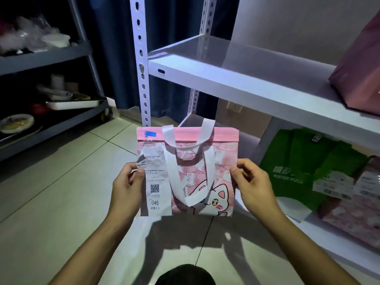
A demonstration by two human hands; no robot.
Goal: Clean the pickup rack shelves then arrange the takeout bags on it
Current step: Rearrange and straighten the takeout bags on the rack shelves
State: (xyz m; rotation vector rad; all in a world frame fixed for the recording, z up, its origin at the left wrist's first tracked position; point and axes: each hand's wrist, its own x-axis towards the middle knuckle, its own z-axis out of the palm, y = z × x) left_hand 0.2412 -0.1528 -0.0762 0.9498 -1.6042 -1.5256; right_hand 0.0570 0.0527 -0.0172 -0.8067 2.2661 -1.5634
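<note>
I hold a pink takeout bag with a cartoon cat and white handles in front of me, above the floor. A white receipt marked 046 hangs on its left side. My left hand pinches the bag's left edge over the receipt. My right hand grips the right edge. The white pickup rack stands just behind and to the right. On its lower shelf lie a green bag and a pink bag, both with receipts.
A maroon bag stands on the right end of the upper shelf. At the left a grey wheeled cart holds dishes, trays and plastic containers. A blue curtain hangs behind. The floor is tiled.
</note>
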